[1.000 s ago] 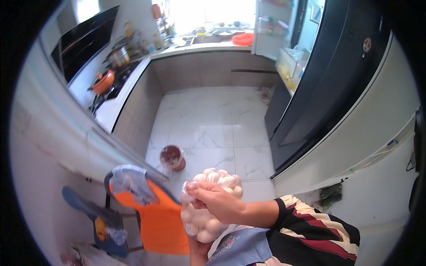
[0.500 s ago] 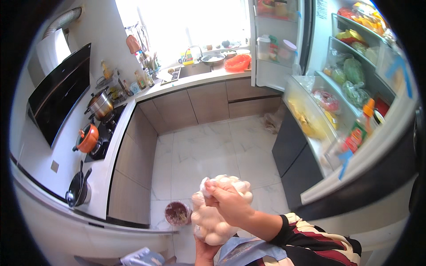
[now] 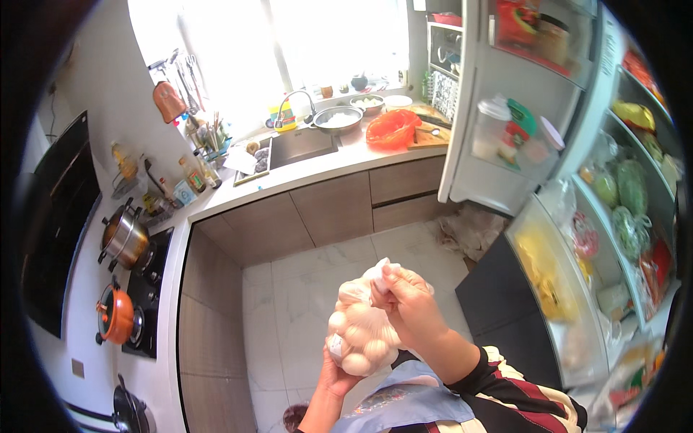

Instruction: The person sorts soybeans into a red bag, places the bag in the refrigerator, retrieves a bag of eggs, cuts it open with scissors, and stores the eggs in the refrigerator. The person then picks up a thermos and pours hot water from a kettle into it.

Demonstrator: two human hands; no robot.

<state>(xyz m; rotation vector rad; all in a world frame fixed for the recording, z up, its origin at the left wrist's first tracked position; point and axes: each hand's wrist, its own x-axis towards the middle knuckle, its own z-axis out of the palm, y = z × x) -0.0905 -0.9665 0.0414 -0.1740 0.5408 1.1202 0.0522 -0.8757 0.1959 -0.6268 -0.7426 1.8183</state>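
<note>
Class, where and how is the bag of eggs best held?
Probably by its gathered top, pinched from the right, as the right hand does: it is narrow. The left hand should support the bag below, where eggs bulge heavily.

The right hand (image 3: 413, 303) is held higher and farther forward, with its back turned partly toward the head and its fingers (image 3: 410, 277) curled in tightly, pinched against the thumb; the right forearm (image 3: 456, 355) is slanted up and leftward from the lower right. The left hand (image 3: 336, 377) is held lower and to the left, cupped upward with most of its fingers hidden from sight, and the left forearm (image 3: 319, 413) is angled up and rightward from the lower edge.
</note>
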